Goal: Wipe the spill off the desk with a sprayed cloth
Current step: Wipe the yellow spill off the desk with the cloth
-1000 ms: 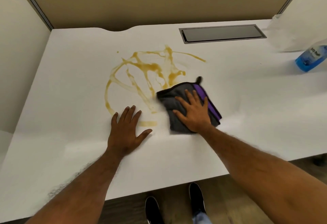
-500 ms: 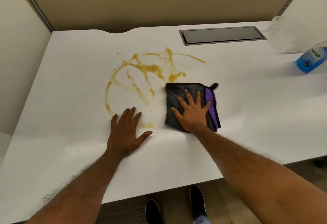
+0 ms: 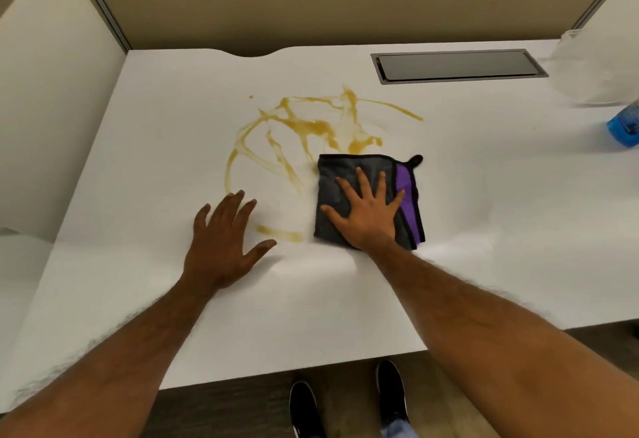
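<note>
A yellow-brown spill (image 3: 311,126) loops across the middle of the white desk (image 3: 484,230). A folded grey cloth (image 3: 332,174) with a purple strip and a black loop lies at the spill's lower right edge, touching it. My right hand (image 3: 366,212) presses flat on the cloth with fingers spread. My left hand (image 3: 221,237) rests flat on the bare desk, left of a short smear (image 3: 280,233) and below the spill's left arc.
A blue spray bottle (image 3: 624,126) lies at the right edge, with a clear plastic bag (image 3: 587,67) behind it. A grey cable hatch (image 3: 456,65) is set into the desk's back right. Partition walls stand left and behind. My black shoes (image 3: 304,406) show below the front edge.
My right hand has turned the cloth square and slid it slightly right and away from me. The streak at the cloth's left side has thinned. The left hand has stayed put.
</note>
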{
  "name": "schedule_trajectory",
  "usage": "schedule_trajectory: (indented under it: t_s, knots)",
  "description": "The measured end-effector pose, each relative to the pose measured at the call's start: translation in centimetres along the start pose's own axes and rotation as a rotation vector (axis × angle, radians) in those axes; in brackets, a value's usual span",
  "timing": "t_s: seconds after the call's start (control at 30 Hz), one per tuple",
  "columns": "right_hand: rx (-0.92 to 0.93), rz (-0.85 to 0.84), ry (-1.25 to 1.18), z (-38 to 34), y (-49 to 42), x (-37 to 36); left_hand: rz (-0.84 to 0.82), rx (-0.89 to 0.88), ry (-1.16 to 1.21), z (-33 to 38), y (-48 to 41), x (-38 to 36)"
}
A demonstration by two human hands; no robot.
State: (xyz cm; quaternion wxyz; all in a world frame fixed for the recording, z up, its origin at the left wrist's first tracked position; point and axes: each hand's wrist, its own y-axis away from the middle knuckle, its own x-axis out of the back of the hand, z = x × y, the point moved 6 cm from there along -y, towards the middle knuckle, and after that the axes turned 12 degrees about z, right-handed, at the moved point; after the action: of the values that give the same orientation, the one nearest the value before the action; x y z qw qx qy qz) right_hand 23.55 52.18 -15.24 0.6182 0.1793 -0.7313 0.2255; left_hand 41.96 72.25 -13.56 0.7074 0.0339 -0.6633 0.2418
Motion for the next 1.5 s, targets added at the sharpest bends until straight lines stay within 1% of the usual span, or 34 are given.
schedule_trajectory:
  t_s: [0.03,0.07,0.17,0.2,0.23,0.27,0.37,0.4,0.43,0.47,0.5,0.57,0.6,0.63,0.67,0.7,0.77,0.8,0.83,0.87,0.93,1.0,1.03,1.07,1.1,1.2,1.23,1.27,1.3,1.33,1.43,1.47,1.5]
  knots:
    - [-0.008,-0.018,0.019,-0.7,0.3,-0.1,0.001,0.021,-0.012,-1.0,0.2,0.1]
    - [0.034,-0.037,0.029,-1.6,1.0,-0.1,0.001,0.042,-0.023,-2.1,0.5,0.2]
    - [0.359,-0.037,0.015,-3.2,3.8,-0.3,0.011,0.122,-0.034,-4.9,1.1,0.4]
    - [0.434,-0.031,0.006,-2.9,3.9,-0.3,0.011,0.151,-0.031,-5.7,1.3,0.3]
    - [0.451,-0.018,-0.002,-2.4,3.4,-0.3,0.007,0.18,-0.027,-6.3,1.5,0.1]
    - [0.411,-0.002,-0.003,-1.8,2.6,-0.1,0.005,0.208,-0.023,-6.9,1.6,-0.2]
    - [0.097,0.004,0.015,-0.7,0.2,-0.1,0.012,0.263,-0.002,-7.7,1.8,-0.8]
    - [0.025,-0.009,0.019,-1.1,0.1,-0.2,0.016,0.267,0.008,-7.8,1.9,-0.9]
    - [0.002,-0.019,0.025,-1.8,0.3,-0.3,0.023,0.27,0.02,-7.8,1.9,-0.9]
    - [0.036,-0.028,0.031,-2.8,0.9,-0.4,0.03,0.27,0.034,-7.8,1.8,-0.9]
    - [0.125,-0.033,0.034,-3.8,1.7,-0.5,0.033,0.268,0.046,-7.9,1.8,-1.0]
    - [0.377,-0.028,0.026,-4.9,3.6,-0.6,0.036,0.261,0.052,-7.9,1.8,-1.1]
    - [0.465,-0.032,0.017,-4.7,3.8,-0.5,0.037,0.259,0.051,-8.0,1.8,-1.1]
    - [0.488,-0.033,0.005,-4.2,3.4,-0.5,0.041,0.255,0.05,-8.1,1.7,-1.1]
    - [0.445,-0.025,0.0,-3.6,2.5,-0.4,0.051,0.25,0.049,-8.2,1.5,-0.9]
    - [0.344,-0.015,-0.001,-3.1,1.4,-0.4,0.069,0.25,0.047,-8.3,1.2,-0.6]
    - [0.075,-0.015,0.0,-2.9,-0.4,-0.6,0.097,0.261,0.057,-8.6,0.5,-0.4]
    - [-0.005,-0.021,0.006,-3.5,-0.7,-0.8,0.105,0.266,0.07,-8.6,0.1,-0.5]
    - [-0.014,-0.018,0.02,-4.5,-0.6,-0.9,0.11,0.279,0.086,-8.6,-0.2,-0.8]
    - [0.047,-0.016,0.039,-5.6,-0.3,-1.0,0.113,0.305,0.11,-8.7,-0.5,-1.0]
    - [0.322,-0.026,0.033,-6.6,1.4,-1.1,0.104,0.36,0.144,-8.7,-0.7,-1.6]
    - [0.618,-0.006,-0.03,-5.7,2.8,-1.0,0.094,0.358,0.107,-8.6,-0.3,-1.9]
    - [0.688,-0.008,-0.055,-4.7,3.0,-0.8,0.09,0.348,0.086,-8.4,-0.1,-2.0]
    - [0.683,-0.006,-0.066,-3.4,2.5,-0.8,0.089,0.338,0.072,-8.3,0.0,-2.1]
    - [0.595,0.0,-0.062,-2.1,1.5,-0.9,0.092,0.329,0.064,-8.2,-0.1,-2.2]
    - [0.076,0.015,-0.005,-0.4,-1.0,-0.4,0.098,0.33,0.059,-8.7,-0.6,-2.2]
    - [-0.039,-0.004,0.014,-0.9,-1.4,-0.4,0.088,0.33,0.058,-8.7,-0.6,-2.3]
    - [-0.073,-0.027,0.029,-2.1,-1.3,-0.4,0.084,0.326,0.054,-8.7,-0.6,-2.3]
    - [-0.031,-0.036,0.037,-3.7,-0.8,-0.7,0.091,0.324,0.053,-8.7,-0.6,-2.3]
    - [0.079,-0.034,0.032,-5.5,0.2,-0.8,0.1,0.324,0.057,-8.7,-0.7,-2.3]
    - [0.56,-0.001,0.017,-9.0,3.7,-1.2,0.112,0.338,0.072,-8.7,-0.9,-2.0]
    - [0.679,-0.004,0.012,-8.7,4.1,-1.2,0.11,0.335,0.069,-8.6,-0.8,-2.0]
    - [0.736,-0.018,0.001,-8.2,4.0,-1.1,0.107,0.333,0.066,-8.5,-0.8,-2.0]
